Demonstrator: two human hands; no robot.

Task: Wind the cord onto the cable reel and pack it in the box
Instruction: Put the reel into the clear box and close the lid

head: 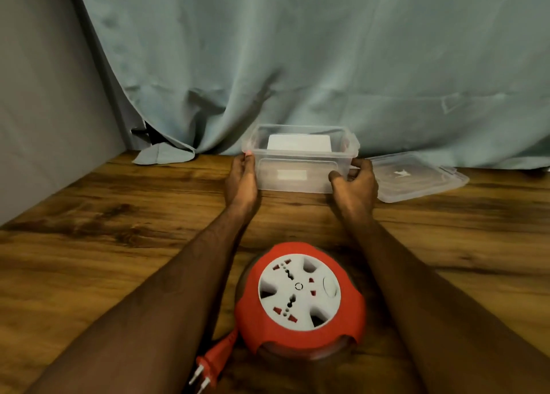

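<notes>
A red cable reel [300, 301] with a white socket face lies flat on the wooden table [119, 244] near me, between my forearms. Its red plug [212, 361] sticks out at the lower left; the cord is hidden inside the reel. A clear plastic box [300, 158] without its lid stands at the back by the curtain, with a white label showing through it. My left hand [241, 180] holds the box's left end. My right hand [354, 185] grips its right front corner, thumb on the front wall.
The box's clear lid [416, 176] lies flat to the right of the box. A blue-grey curtain [297, 66] hangs along the table's back edge. A grey wall [44, 110] borders the table on the left.
</notes>
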